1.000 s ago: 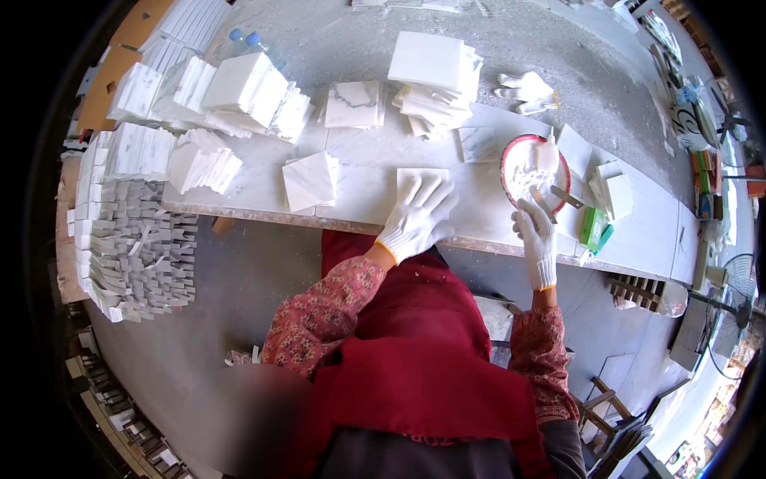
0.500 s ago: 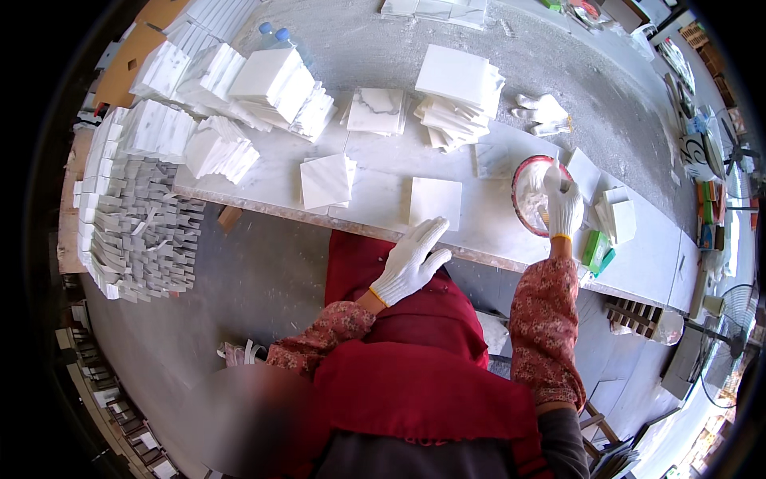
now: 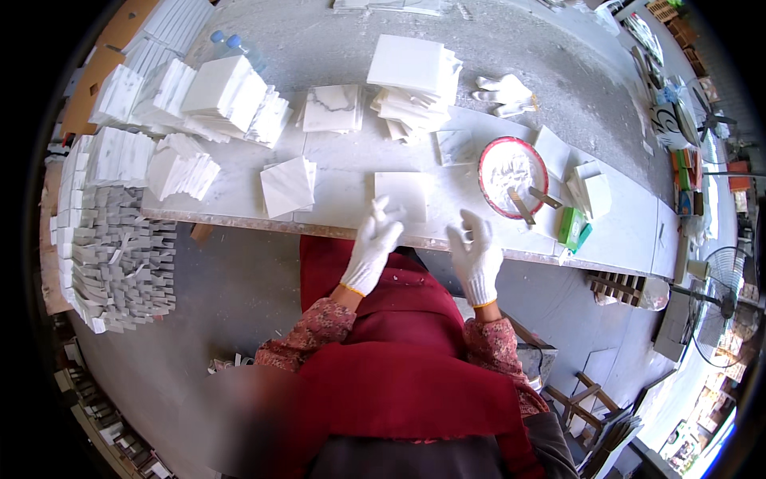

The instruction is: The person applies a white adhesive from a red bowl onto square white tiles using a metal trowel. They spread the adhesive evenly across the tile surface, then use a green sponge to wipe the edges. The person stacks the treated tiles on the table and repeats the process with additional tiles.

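A square white tile [image 3: 405,194] lies flat near the front edge of the worktop. Both my hands wear white knit gloves. My left hand [image 3: 375,251] is over the worktop's edge, its fingers parted and slightly bent at the tile's lower left corner; whether they touch it I cannot tell. To the right of the tile, my right hand [image 3: 476,259] hovers with thumb and fingers apart, holding nothing. A red-rimmed bowl [image 3: 485,185] of white paste stands further right. Two flat-handled tools, one brownish [image 3: 523,206] and one grey-brown [image 3: 545,197], lean out over its near rim.
Stacks of white tiles [image 3: 404,64] line the back and left of the worktop. A small fanned pile [image 3: 287,188] sits left of the single tile. Right of the bowl are a green box [image 3: 570,227] and leaning tiles [image 3: 590,191]. Spare gloves [image 3: 507,93] lie behind.
My right hand has left the bowl and come back left toward the single tile. My left hand's fingers have bent and risen toward it. The whole view has shifted slightly.
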`<move>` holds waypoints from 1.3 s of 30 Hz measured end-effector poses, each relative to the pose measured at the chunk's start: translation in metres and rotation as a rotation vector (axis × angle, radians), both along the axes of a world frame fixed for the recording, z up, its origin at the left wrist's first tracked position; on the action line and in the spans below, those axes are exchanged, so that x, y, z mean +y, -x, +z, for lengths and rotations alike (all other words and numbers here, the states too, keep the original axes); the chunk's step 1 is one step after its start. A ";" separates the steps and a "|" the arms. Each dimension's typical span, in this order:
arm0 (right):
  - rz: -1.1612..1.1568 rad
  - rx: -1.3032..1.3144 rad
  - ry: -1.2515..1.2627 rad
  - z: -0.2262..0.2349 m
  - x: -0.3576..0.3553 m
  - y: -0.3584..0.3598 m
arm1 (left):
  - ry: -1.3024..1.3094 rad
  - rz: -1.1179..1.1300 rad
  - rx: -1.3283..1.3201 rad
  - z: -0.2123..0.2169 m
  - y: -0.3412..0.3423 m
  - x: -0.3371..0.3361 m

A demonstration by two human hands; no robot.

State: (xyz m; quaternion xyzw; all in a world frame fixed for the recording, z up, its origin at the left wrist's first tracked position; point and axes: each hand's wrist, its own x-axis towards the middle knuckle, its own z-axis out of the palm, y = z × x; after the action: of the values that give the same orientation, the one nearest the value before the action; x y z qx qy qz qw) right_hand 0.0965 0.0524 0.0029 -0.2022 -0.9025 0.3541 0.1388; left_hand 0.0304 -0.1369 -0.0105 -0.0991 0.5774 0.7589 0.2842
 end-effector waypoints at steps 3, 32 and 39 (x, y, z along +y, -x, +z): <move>-0.284 0.149 -0.457 -0.005 0.069 0.006 | -0.001 0.138 0.088 -0.005 0.007 -0.022; -0.285 0.002 0.161 -0.050 0.143 0.019 | 0.032 0.268 0.116 -0.011 0.010 -0.041; -0.315 0.020 0.548 -0.012 0.118 0.008 | 0.069 0.210 0.174 -0.024 0.008 -0.040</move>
State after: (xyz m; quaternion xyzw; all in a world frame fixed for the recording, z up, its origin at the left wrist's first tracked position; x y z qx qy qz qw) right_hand 0.0890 0.1703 -0.0086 -0.3659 -0.7296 0.5602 0.1414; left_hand 0.0221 -0.1767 -0.0350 -0.1027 0.6122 0.7698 0.1486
